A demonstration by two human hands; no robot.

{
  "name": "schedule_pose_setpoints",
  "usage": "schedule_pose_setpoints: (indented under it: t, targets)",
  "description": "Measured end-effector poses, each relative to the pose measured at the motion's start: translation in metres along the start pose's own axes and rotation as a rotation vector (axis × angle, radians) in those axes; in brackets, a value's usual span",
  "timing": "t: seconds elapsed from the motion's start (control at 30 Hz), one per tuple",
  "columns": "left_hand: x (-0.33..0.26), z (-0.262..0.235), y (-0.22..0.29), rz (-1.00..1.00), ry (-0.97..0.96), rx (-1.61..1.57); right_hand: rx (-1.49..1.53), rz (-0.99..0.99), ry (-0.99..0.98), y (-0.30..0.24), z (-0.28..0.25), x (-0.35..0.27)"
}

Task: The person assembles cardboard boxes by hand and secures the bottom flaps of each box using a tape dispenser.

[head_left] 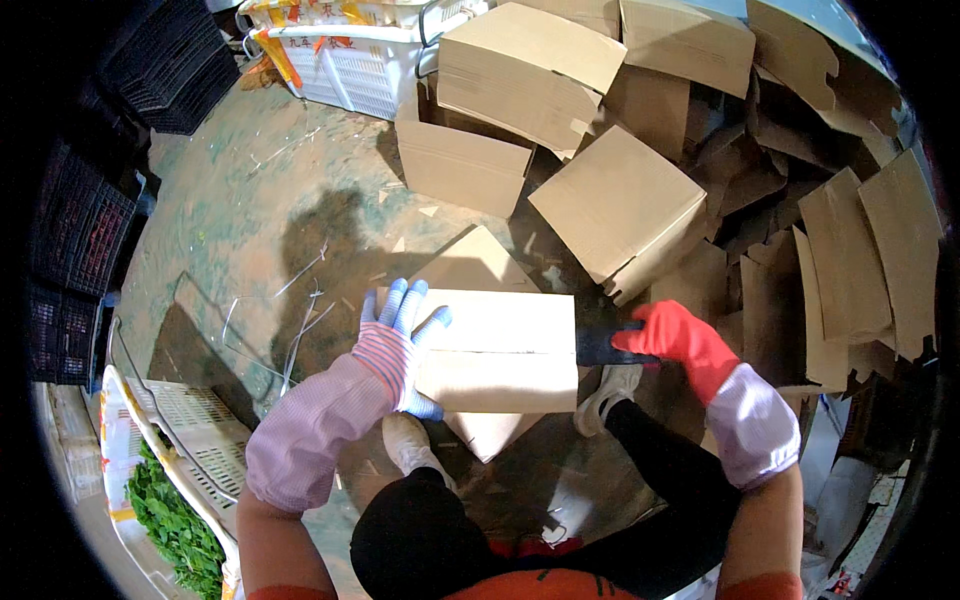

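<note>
A closed tan carton [500, 375] lies in front of me, a seam running lengthwise across its top face. Under it, corners of another piece of cardboard [478, 262] stick out. My left hand [398, 335], in a striped, blue-fingered glove, lies spread over the carton's left end. At the opposite end my right hand [685, 340], in a red rubber glove, is closed round a black hand tool [600, 346]. The tool meets the carton's right edge, close to the seam; its exact kind is hard to make out.
Open and folded cartons [620, 200] pile up at the far right. White plastic baskets [350, 75] stand at the back; another basket [200, 420], holding leafy greens [175, 520], is at the near left. Dark crates [80, 220] line the left. Loose strapping [290, 345] lies on the floor.
</note>
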State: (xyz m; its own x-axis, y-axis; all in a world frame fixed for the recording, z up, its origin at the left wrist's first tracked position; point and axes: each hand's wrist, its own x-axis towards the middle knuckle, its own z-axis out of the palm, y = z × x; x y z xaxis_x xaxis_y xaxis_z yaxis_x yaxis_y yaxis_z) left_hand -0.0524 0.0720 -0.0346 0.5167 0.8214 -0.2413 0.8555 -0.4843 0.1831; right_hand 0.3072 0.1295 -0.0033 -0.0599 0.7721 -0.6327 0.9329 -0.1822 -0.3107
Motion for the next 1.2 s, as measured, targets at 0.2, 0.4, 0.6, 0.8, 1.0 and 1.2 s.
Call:
schedule_pose_setpoints:
  t: [0.2, 0.4, 0.6, 0.8, 1.0, 1.2]
  targets:
    - [0.001, -0.003, -0.002, 0.134, -0.058, 0.039, 0.028, 0.108, -0.147, 0.004, 0.016, 0.039]
    - [0.001, 0.021, -0.003, 0.285, -0.002, 0.035, -0.344, 0.178, 0.579, 0.031, 0.191, 0.061]
    - [0.009, 0.022, 0.04, 0.368, 0.04, -0.02, 0.707, -0.12, 0.687, 0.079, 0.219, 0.089]
    - [0.021, 0.034, 0.061, 0.333, 0.099, -0.078, 0.154, -0.566, 0.929, -0.091, 0.112, 0.007]
    - [-0.001, 0.034, 0.022, -0.151, 0.246, -0.151, 0.657, -0.504, 0.699, -0.058, 0.125, 0.024]
    - [-0.006, 0.089, -0.006, -0.352, 0.638, -0.67, 1.406, -0.382, 0.14, -0.052, 0.125, 0.03]
